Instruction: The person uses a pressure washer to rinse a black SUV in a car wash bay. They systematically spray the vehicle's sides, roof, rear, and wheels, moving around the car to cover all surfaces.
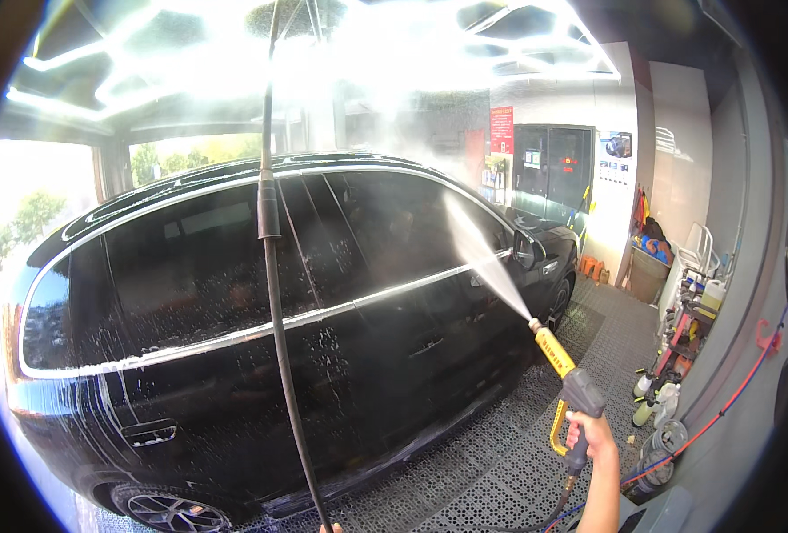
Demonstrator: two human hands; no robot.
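Observation:
My right hand [591, 432] grips the handle of a yellow and black pressure washer gun [562, 373] at the lower right. A white fan of water [490, 263] leaves its nozzle towards the front side window of a black car [394, 353]. Streaks of foam and drops cling to the car's rear side and roof. Only the fingertips of my left hand [332, 528] show at the bottom edge, at the lower end of a black hose [286, 373] that hangs down in front of the car. A second hose runs from the gun's handle.
Perforated grey floor tiles [480, 460] lie beside the car. Along the right wall stand a shelf of bottles [690, 320], spray bottles [647, 406], buckets [660, 453] and a bin with cloths [648, 270]. Red and blue hoses [720, 413] run along that wall.

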